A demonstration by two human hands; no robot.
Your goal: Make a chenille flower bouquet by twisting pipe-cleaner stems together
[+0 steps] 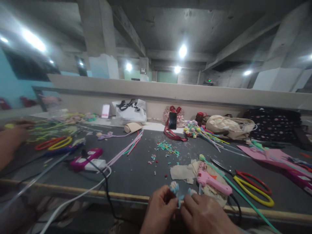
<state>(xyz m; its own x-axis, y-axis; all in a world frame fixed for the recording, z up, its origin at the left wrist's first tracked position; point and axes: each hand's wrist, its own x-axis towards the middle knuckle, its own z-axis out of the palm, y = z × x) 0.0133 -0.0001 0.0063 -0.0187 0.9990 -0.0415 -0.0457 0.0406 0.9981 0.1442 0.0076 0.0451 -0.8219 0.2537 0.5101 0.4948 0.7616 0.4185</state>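
My left hand (159, 211) and my right hand (203, 216) meet at the near edge of the table (131, 172), fingers pinched together. Between them they hold a small pale-blue and white fuzzy piece (175, 188), which sticks up above my left thumb. Just right of my hands lies a pink glue gun (212, 180) on scraps of beige paper (182, 171). A long green stem (239, 191) with a knob at its end crosses beside the gun. Yellow-and-red-handled scissors (253, 188) rest farther right.
Teal and pink bits (167, 148) are scattered mid-table. A purple power strip (85, 161) with cables lies at left. Another person's hand (11, 138) works at far left among coloured stems. A phone (172, 120), bags (130, 110) and a pink sheet (265, 154) line the back.
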